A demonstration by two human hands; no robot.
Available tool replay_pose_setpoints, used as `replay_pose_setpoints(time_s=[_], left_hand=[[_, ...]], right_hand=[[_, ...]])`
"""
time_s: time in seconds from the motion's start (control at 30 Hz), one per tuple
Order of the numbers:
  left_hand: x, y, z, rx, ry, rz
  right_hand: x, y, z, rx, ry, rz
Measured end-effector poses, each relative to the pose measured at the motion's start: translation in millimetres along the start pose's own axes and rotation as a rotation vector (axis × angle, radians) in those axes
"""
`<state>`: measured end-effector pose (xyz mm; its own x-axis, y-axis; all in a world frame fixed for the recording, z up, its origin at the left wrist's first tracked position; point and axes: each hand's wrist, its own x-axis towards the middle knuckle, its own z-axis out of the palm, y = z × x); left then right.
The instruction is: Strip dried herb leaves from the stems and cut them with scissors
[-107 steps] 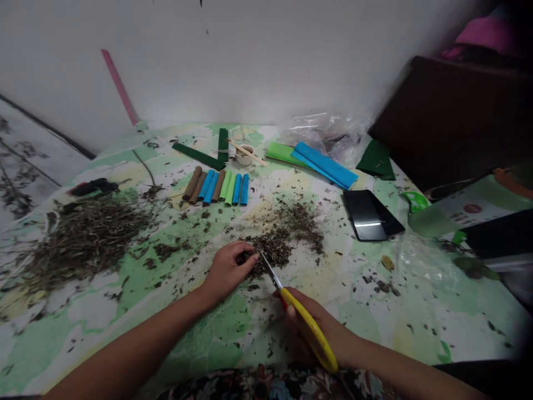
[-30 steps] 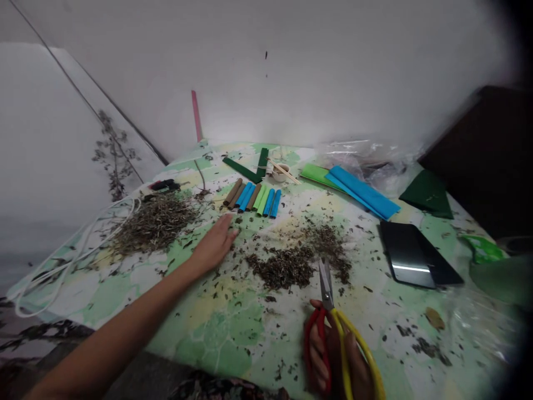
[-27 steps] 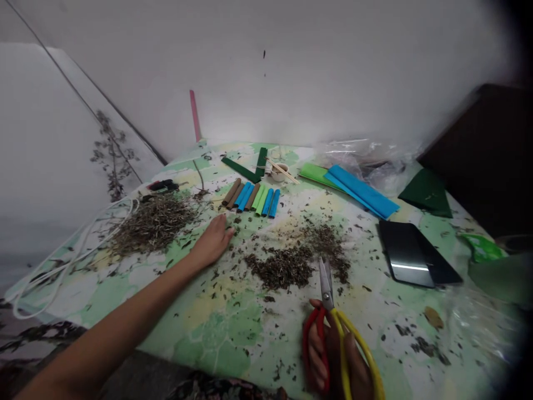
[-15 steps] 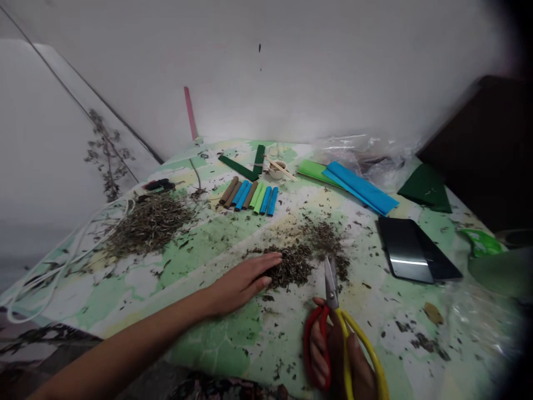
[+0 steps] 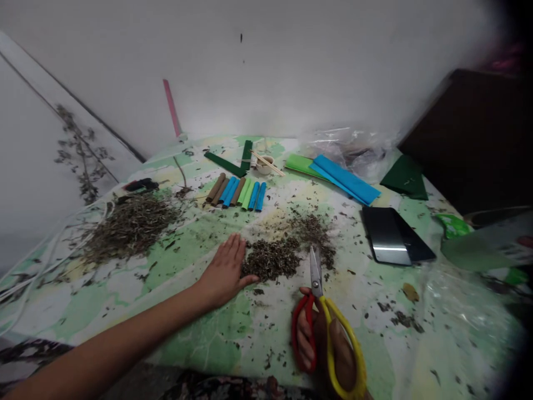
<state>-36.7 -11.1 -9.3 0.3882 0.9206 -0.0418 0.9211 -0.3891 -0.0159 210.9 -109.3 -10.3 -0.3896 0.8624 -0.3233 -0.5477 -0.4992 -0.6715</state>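
Observation:
My left hand (image 5: 225, 272) lies flat on the patterned tablecloth, its fingers and thumb stretched along the left edge of a pile of chopped dried leaves (image 5: 272, 259). In my right hand (image 5: 325, 339) are scissors (image 5: 317, 278) with one red and one yellow handle loop. Their blades look closed and point away from me, the tip near a patch of finer crumbs (image 5: 314, 230) right of the pile. Beyond stands a row of small rolled tubes (image 5: 237, 192) in brown, blue and light green.
A heap of dried stalks (image 5: 133, 225) is at left. Behind the tubes are dark green strips (image 5: 225, 163) and a small cup (image 5: 265, 164) with sticks across it. Folded blue cloth (image 5: 345, 179), a dark phone (image 5: 385, 236) and clear plastic (image 5: 462, 300) are at right.
My left hand has drawn back from the top of the leaf pile to its left edge and now lies flatter. The scissors stay in my right hand; the whole view has shifted slightly.

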Motion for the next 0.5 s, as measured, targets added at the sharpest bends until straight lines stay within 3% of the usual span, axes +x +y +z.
replay_pose_setpoints(time_s=[0.17, 0.37, 0.5], left_hand=[[40.8, 37.3, -19.3, -0.031, 0.001, 0.097], [47.2, 52.2, -45.8, -0.168, 0.033, 0.236], [49.8, 59.5, -51.7, -0.238, -0.008, 0.351]], right_hand=[[-2.6, 13.9, 11.5, 0.017, 0.059, -0.073], [-0.2, 11.2, 10.4, 0.007, 0.067, -0.072], [0.4, 0.1, 4.3, -0.020, 0.053, -0.042]])
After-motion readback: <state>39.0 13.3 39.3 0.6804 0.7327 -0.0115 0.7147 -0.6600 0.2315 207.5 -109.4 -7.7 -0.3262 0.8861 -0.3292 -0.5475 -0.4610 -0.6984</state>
